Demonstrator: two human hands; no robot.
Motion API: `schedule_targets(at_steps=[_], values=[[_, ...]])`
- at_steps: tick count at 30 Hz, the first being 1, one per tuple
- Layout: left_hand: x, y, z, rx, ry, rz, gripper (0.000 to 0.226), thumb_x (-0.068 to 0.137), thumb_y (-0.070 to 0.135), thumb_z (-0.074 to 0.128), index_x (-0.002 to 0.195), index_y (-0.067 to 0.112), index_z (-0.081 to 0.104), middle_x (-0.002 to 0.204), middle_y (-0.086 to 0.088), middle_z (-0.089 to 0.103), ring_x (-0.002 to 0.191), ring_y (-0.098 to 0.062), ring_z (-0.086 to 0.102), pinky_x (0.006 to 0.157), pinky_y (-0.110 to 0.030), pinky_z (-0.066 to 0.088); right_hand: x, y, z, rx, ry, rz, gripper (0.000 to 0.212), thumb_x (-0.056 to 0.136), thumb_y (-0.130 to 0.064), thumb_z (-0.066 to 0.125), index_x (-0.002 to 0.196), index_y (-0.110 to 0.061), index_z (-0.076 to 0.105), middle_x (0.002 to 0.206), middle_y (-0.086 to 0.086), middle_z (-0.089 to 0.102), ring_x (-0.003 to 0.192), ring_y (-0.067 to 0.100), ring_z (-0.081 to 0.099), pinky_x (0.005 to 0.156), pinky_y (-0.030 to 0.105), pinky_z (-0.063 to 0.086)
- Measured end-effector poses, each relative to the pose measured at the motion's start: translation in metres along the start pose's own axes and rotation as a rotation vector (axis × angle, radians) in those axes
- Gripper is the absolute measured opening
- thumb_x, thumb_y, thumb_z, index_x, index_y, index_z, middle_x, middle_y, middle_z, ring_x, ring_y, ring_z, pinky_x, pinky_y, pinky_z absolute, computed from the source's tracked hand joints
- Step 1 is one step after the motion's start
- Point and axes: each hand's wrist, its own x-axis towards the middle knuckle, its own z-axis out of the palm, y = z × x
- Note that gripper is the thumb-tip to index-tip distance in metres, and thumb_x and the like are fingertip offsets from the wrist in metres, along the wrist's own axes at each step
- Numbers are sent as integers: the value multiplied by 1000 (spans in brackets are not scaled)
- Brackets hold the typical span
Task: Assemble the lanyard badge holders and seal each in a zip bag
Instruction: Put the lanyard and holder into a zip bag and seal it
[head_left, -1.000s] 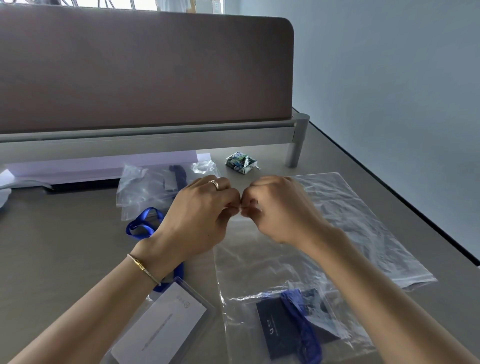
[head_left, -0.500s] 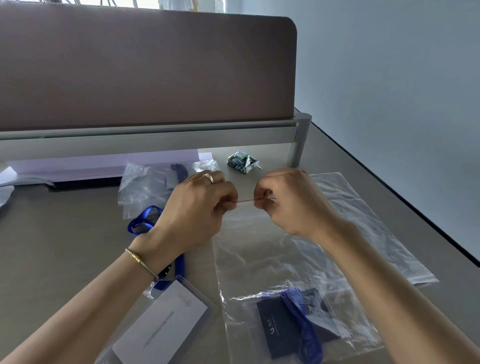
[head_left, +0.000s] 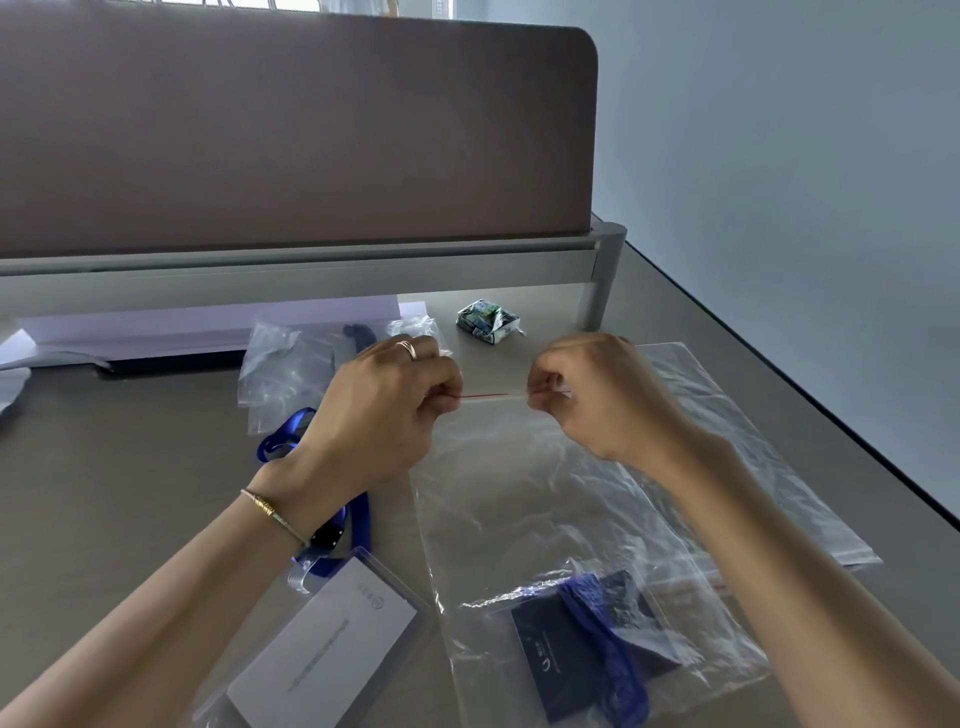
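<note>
A clear zip bag (head_left: 540, 499) lies lengthwise on the desk with a dark badge holder and blue lanyard (head_left: 597, 644) inside its near end. My left hand (head_left: 384, 415) and my right hand (head_left: 587, 400) each pinch the bag's far edge, where a thin red zip strip (head_left: 483, 396) shows between them. The hands are a short way apart. A second badge holder with a white card (head_left: 322, 644) lies at the near left, clipped to a blue lanyard (head_left: 291, 436) that runs under my left wrist.
More clear bags (head_left: 285, 369) lie behind my left hand, and another clear bag (head_left: 727, 431) lies under my right forearm. A small crumpled packet (head_left: 488, 322) sits by the grey shelf leg (head_left: 597, 280). The desk edge (head_left: 831, 415) runs along the right.
My hands have slid apart along the bag's top edge, left hand leftward and right hand rightward, and the red zip strip has come into sight between them.
</note>
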Motion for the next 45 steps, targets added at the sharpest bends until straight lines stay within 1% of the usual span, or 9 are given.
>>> schedule_targets(at_steps=[5, 10, 13, 16, 21, 27, 32, 38, 45], values=[[1, 4, 0, 38, -54, -32, 13, 80, 12, 75, 81, 22, 68, 81, 11, 60, 80, -13, 56, 64, -32, 49, 1, 0, 0, -79, -8, 4, 16, 73, -7, 71, 71, -22, 68, 71, -9, 66, 72, 16, 61, 65, 37, 54], [1, 16, 1, 112, -68, 18, 25, 82, 33, 74, 106, 26, 70, 92, 11, 65, 94, -15, 56, 80, -25, 36, -1, -13, -5, -130, -33, -40, 12, 75, -12, 66, 74, -25, 68, 73, -8, 64, 75, 19, 62, 66, 35, 53], [2, 26, 7, 111, -31, 91, 8, 81, 23, 76, 89, 24, 73, 82, 8, 67, 81, -18, 59, 74, -28, 45, 0, -24, -3, -129, -35, -114, 15, 72, -11, 68, 72, -26, 68, 69, -8, 59, 73, 18, 59, 61, 33, 50], [0, 24, 9, 96, -25, 109, 11, 78, 9, 75, 79, 20, 72, 75, 5, 65, 71, -22, 58, 66, -34, 50, -1, -27, -1, -126, -33, -139, 16, 72, -11, 69, 71, -26, 68, 69, -8, 59, 72, 17, 58, 59, 30, 46], [0, 21, 7, 101, -3, 84, 18, 72, 2, 75, 74, 18, 69, 70, 6, 59, 68, -22, 55, 61, -25, 37, 0, -25, -3, -38, -54, -106, 6, 78, -23, 75, 75, -25, 70, 72, -6, 65, 72, 18, 62, 64, 34, 51], [2, 18, 5, 73, -6, 53, 18, 73, 3, 78, 76, 18, 69, 71, 8, 59, 67, -19, 55, 58, -21, 31, 1, -17, -5, -12, -34, -102, 8, 77, -16, 74, 75, -23, 72, 72, -8, 65, 71, 16, 61, 67, 36, 53], [0, 11, 3, 20, -2, 25, 18, 76, 2, 77, 76, 17, 69, 75, 10, 61, 68, -14, 56, 54, -29, 47, 3, 2, -6, 31, -11, -29, 10, 77, -17, 79, 74, -23, 71, 72, -10, 67, 71, 14, 63, 69, 38, 54], [1, 9, 6, 10, -3, 46, 16, 78, 1, 75, 77, 16, 69, 76, 9, 61, 69, -16, 57, 54, -35, 52, 2, 13, -7, 45, 3, 5, 14, 76, -23, 84, 73, -20, 71, 72, -9, 66, 70, 13, 63, 68, 36, 53], [2, 6, 9, 0, 1, 35, 15, 78, 3, 77, 77, 16, 69, 78, 10, 62, 72, -15, 58, 57, -32, 51, 1, 22, -7, 89, 11, 83, 17, 76, -27, 85, 72, -19, 71, 62, -17, 60, 61, 0, 59, 61, 28, 51]])
